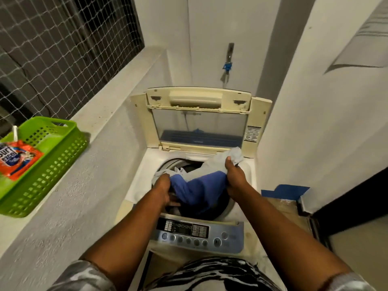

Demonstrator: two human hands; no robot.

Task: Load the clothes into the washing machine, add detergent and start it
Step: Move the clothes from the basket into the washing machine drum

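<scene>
Head view, both hands gripping blue and grey cloth bundle (201, 185) over open cream top-loading washing machine (142, 185), left hand (162, 189) near, right hand (235, 178) farther.

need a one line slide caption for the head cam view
Both hands, left hand and right hand, push blue and grey clothes into the open washing machine.

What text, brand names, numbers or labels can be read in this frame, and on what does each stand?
"surf excel", partly cut off: on the orange detergent packet in the green basket.
Control panel display and button captions: too small and blurred to read.
Sticker on the washing machine's right rear: print too small to read.
No other text is visible.
</scene>
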